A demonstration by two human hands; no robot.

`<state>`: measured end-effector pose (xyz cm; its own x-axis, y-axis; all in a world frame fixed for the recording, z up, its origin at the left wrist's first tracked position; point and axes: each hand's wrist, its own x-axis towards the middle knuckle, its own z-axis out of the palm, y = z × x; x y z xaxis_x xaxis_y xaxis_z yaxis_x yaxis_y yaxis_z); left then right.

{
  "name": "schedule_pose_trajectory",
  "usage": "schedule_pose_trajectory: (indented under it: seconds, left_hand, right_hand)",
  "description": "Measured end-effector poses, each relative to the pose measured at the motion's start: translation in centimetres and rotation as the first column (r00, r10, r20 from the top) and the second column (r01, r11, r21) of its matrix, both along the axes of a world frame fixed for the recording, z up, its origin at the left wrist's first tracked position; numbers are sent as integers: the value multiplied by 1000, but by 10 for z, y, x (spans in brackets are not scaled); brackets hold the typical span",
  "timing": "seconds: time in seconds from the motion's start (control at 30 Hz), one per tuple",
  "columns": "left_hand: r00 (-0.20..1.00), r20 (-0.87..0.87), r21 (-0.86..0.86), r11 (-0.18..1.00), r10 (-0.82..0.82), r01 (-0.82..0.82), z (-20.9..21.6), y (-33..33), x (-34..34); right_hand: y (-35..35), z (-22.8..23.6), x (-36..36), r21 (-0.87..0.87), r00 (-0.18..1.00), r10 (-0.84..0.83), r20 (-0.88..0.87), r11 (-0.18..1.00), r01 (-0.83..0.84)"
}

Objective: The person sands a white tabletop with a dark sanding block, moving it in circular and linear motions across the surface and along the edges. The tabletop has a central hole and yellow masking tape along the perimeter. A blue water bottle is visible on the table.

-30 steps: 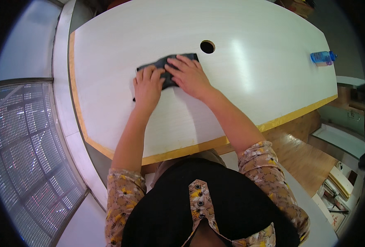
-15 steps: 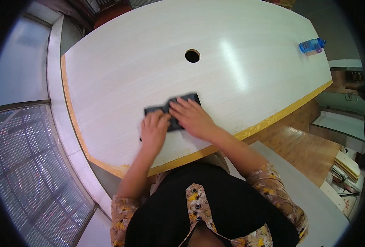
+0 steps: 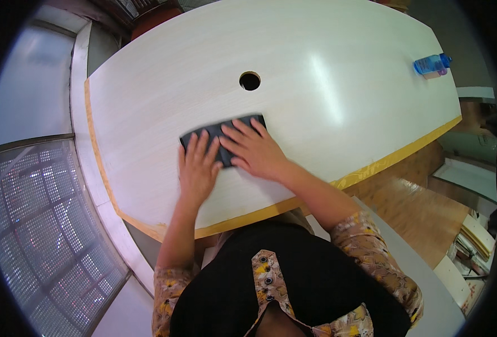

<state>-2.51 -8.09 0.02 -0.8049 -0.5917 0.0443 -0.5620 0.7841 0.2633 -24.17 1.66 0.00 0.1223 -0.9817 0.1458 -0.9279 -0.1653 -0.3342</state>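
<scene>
While the bare left hand [image 3: 198, 173] is resting with spread fingers, the bare right hand [image 3: 258, 154] is resting likewise.
Under the fingers, a dark grey, rectangular, soft-looking sheet [image 3: 226, 155] is lying on the white, faintly grained tabletop [image 3: 147, 140]; the left hand is touching its left part, the right hand its right part, neither seemingly pinching. To do this well, both hands should perhaps be pressing evenly, without creasing it. The sheet is looking slightly uneven between the hands, with a blurred far edge.

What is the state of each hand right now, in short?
Left hand: open, resting on the dark cloth-like piece.
Right hand: open, resting on the same piece.
</scene>
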Motion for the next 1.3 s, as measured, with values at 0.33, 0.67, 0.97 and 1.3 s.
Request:
schedule_pose_trajectory:
  seconds: [0.33,0.67,0.97,1.3]
  left_hand:
    - [995,100,107,994,28,-39,6,110,-1]
    - [987,-8,-85,983,162,-162,-5,-23,-64]
    - [995,85,111,992,55,-64,14,132,-29]
    - [982,3,-85,978,190,-189,-7,-33,-46]
  right_hand:
    - [88,24,-25,160,975,216,56,962,-223]
    - [-42,-2,-53,-15,997,77,6,997,-77]
    - [106,25,-55,168,959,273,73,945,-282]
    - [-64,-8,-49,-105,982,168,82,982,-159]
